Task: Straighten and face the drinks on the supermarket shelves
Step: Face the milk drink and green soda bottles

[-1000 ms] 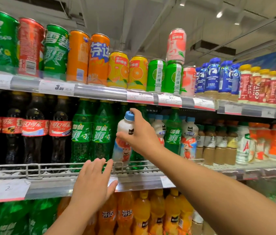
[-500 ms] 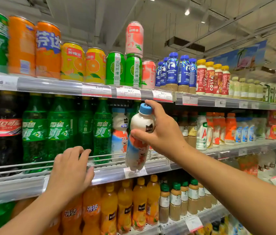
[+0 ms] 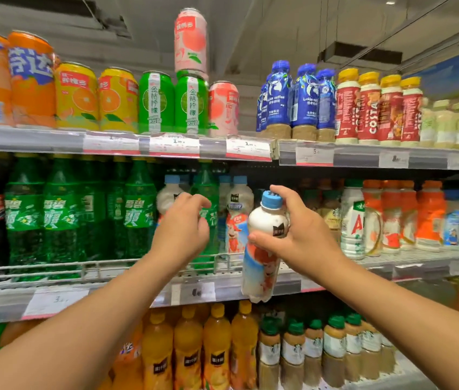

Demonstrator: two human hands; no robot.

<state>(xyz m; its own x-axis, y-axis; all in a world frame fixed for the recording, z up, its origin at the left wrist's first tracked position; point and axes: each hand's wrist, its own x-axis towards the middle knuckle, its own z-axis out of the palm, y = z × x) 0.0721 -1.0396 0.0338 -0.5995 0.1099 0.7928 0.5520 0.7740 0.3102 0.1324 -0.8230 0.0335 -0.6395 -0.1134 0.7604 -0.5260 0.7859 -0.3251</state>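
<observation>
Shelving fills the view, three tiers deep; the middle shelf (image 3: 251,288) carries green soda bottles (image 3: 62,215) on the left, white milk drinks (image 3: 236,212) in the centre and orange-labelled bottles (image 3: 428,218) to the right; cans (image 3: 155,102) line the tier above, orange juice bottles (image 3: 217,344) the tier below. The view has swung rightwards since a second ago, so the cola row is now nearly off the left edge. The milk bottle (image 3: 265,249), then standing among the green sodas, is now out in front of the shelf rail, tilted, clear of its row; the misplaced drink is pulled, and I judge it wants a slot among its own kind just behind. The right hand (image 3: 298,235) grips it round the shoulder, fingers (image 3: 282,192) curled over the blue cap. The left hand (image 3: 186,232), earlier resting flat on the shelf edge, has risen to the green bottle in the milk row; its fingers (image 3: 197,201) are loosely curled, grasping nothing yet.
</observation>
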